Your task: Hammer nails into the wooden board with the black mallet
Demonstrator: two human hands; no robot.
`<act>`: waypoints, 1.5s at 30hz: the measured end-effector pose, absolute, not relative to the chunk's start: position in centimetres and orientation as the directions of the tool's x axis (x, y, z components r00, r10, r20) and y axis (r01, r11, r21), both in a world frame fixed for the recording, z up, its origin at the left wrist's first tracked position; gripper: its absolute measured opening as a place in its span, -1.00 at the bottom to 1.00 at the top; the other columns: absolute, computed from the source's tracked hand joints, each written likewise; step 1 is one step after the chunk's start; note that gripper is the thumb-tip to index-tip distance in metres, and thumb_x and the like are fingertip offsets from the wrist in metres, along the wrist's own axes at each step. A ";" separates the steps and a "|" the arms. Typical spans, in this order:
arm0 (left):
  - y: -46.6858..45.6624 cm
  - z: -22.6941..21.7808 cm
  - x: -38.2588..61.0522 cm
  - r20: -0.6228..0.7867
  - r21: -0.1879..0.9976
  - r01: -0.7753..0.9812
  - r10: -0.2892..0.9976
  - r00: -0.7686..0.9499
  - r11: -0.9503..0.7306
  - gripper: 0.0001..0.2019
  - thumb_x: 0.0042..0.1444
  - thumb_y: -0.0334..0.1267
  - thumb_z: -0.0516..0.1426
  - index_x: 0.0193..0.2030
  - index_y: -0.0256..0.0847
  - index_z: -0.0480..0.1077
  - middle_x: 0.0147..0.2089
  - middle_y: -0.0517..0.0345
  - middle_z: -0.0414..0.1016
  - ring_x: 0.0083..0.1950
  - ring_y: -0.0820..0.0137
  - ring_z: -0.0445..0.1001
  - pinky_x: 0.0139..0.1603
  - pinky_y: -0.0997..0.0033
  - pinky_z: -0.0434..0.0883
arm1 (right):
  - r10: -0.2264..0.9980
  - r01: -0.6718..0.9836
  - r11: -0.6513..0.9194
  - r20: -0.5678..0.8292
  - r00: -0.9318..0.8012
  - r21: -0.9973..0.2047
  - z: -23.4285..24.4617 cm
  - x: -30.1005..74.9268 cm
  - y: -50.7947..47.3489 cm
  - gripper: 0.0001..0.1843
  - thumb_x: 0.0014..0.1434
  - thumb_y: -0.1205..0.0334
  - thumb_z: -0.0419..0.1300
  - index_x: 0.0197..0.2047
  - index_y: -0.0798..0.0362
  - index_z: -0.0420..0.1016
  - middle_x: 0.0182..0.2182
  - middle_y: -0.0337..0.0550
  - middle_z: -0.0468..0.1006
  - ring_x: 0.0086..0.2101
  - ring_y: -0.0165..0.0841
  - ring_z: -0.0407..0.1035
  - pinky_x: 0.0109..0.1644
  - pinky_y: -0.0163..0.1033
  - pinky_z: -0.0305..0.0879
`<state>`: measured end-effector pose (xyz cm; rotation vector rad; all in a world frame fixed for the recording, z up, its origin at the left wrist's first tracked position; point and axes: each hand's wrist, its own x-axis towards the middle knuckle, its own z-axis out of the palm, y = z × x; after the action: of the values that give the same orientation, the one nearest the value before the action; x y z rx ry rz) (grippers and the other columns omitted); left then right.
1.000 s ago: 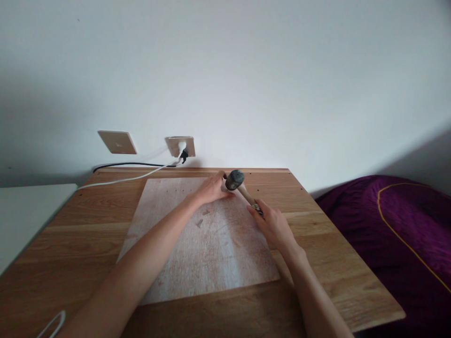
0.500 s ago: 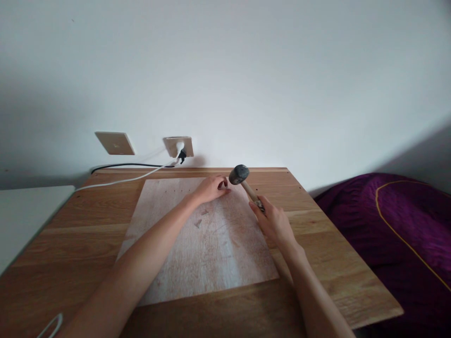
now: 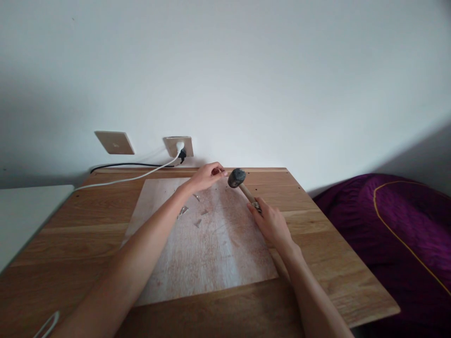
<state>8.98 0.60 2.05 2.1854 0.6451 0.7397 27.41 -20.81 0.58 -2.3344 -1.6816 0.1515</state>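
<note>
Inside the fingers of the right hand (image 3: 271,219): the mallet (image 3: 237,178), gripped snugly by its handle, which slants up and leftward, away from the fist.
Mallet head: dark and chunky, just right of the left fingertips; honestly can't tell if they touch or not.
Left hand (image 3: 207,176): fingers curled, thumb and index pretty narrow; can't tell if anything's pinched in there.
Pale panel (image 3: 211,263): lying flat, stretching from around the left fingers back toward the person, with the right fingers near its right edge.
Small bits (image 3: 183,211): a few thin, shiny or see-through pieces on the panel, nearer the person than the left fingers; too tiny to say what they're made of.
Wooden tabletop (image 3: 334,263): under the panel and both hands, running well out to the right of the right fingers.
White cable (image 3: 123,180): well left of the left fingers, running up to the socket (image 3: 171,143) on the wall beyond them.
Purple fabric (image 3: 352,202): well off to the right of the right fingers, yellow line across it.
</note>
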 end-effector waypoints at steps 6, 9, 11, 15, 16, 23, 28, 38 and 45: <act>2.5 1.9 5.8 -0.065 0.653 0.377 0.448 0.892 -0.656 -0.79 -0.02 -0.16 0.31 -0.30 -0.20 0.47 -0.36 0.18 0.53 -0.35 0.40 0.45 -0.34 0.47 0.29 | 0.949 0.919 -0.301 0.014 0.315 -0.255 0.2 27.4 -20.6 -0.63 0.50 0.02 -0.05 0.13 0.03 0.43 -0.22 0.00 0.67 -0.20 -0.14 0.57 -0.29 -0.25 0.13; 3.7 2.0 3.9 -0.216 0.630 0.468 0.439 0.872 -0.620 -0.71 -0.13 -0.13 0.37 -0.28 -0.20 0.49 -0.35 0.18 0.55 -0.36 0.39 0.47 -0.37 0.47 0.27 | 0.951 0.919 -0.290 0.032 0.309 -0.266 0.0 27.5 -20.6 -0.63 0.50 0.02 -0.06 0.10 0.04 0.43 -0.22 0.00 0.67 -0.19 -0.15 0.57 -0.29 -0.25 0.12; 4.4 2.3 2.8 -0.266 0.630 0.486 0.420 0.868 -0.606 -0.61 -0.14 -0.09 0.38 -0.17 -0.21 0.50 -0.29 0.16 0.59 -0.31 0.38 0.49 -0.34 0.47 0.28 | 0.951 0.918 -0.288 0.032 0.308 -0.272 -0.2 27.6 -20.6 -0.62 0.50 0.01 -0.06 0.10 0.04 0.43 -0.21 0.00 0.67 -0.19 -0.14 0.57 -0.29 -0.25 0.11; 5.1 2.9 1.7 -0.293 0.627 0.505 0.420 0.859 -0.593 -0.52 -0.15 -0.13 0.37 -0.06 -0.24 0.47 -0.23 0.12 0.61 -0.26 0.36 0.51 -0.30 0.47 0.29 | 0.953 0.916 -0.276 0.042 0.301 -0.292 -0.4 27.7 -20.6 -0.64 0.49 0.03 -0.03 0.12 0.05 0.43 -0.19 0.02 0.66 -0.17 -0.12 0.56 -0.27 -0.23 0.12; 5.1 2.9 1.7 -0.292 0.627 0.500 0.415 0.862 -0.597 -0.53 -0.14 -0.14 0.37 -0.06 -0.24 0.48 -0.24 0.12 0.61 -0.26 0.36 0.51 -0.29 0.47 0.29 | 0.952 0.915 -0.277 0.046 0.303 -0.293 -0.4 27.7 -20.6 -0.64 0.49 0.03 -0.02 0.11 0.05 0.43 -0.19 0.02 0.66 -0.17 -0.12 0.56 -0.27 -0.24 0.12; 4.4 2.3 2.7 -0.284 0.674 0.405 0.290 0.914 -0.618 -0.66 -0.11 -0.21 0.35 -0.14 -0.21 0.55 -0.31 0.17 0.57 -0.27 0.40 0.49 -0.27 0.50 0.32 | 0.950 0.914 -0.295 0.019 0.313 -0.277 -0.3 27.7 -20.5 -0.64 0.49 0.02 -0.03 0.10 0.04 0.44 -0.21 0.00 0.66 -0.18 -0.13 0.57 -0.28 -0.24 0.11; 4.2 1.7 3.4 -0.229 0.627 0.425 0.368 0.901 -0.653 -0.75 -0.06 -0.16 0.34 -0.24 -0.22 0.54 -0.35 0.19 0.53 -0.31 0.42 0.44 -0.32 0.51 0.28 | 0.945 0.912 -0.315 0.002 0.327 -0.262 -0.1 27.5 -20.5 -0.62 0.49 0.00 -0.03 0.15 0.03 0.41 -0.18 0.02 0.67 -0.15 -0.10 0.57 -0.27 -0.24 0.13; 4.1 1.6 3.6 -0.223 0.670 0.404 0.350 0.910 -0.623 -0.79 -0.07 -0.22 0.35 -0.27 -0.22 0.55 -0.31 0.16 0.59 -0.28 0.40 0.48 -0.25 0.49 0.32 | 0.942 0.914 -0.332 -0.027 0.336 -0.234 0.5 27.2 -20.5 -0.62 0.50 0.00 -0.04 0.14 0.03 0.41 -0.19 0.02 0.67 -0.15 -0.09 0.57 -0.27 -0.23 0.14; 4.2 1.3 3.9 -0.176 0.639 0.399 0.381 0.908 -0.658 -0.88 0.00 -0.30 0.31 -0.28 -0.23 0.57 -0.29 0.16 0.61 -0.30 0.42 0.48 -0.26 0.50 0.32 | 0.939 0.915 -0.338 -0.018 0.342 -0.220 0.6 27.0 -20.5 -0.62 0.50 0.01 -0.04 0.15 0.03 0.42 -0.18 0.03 0.67 -0.15 -0.11 0.57 -0.26 -0.24 0.17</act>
<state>3.88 4.22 1.29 2.3535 0.5540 -0.0340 27.03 -20.54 0.58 -2.4290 -1.6963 0.2117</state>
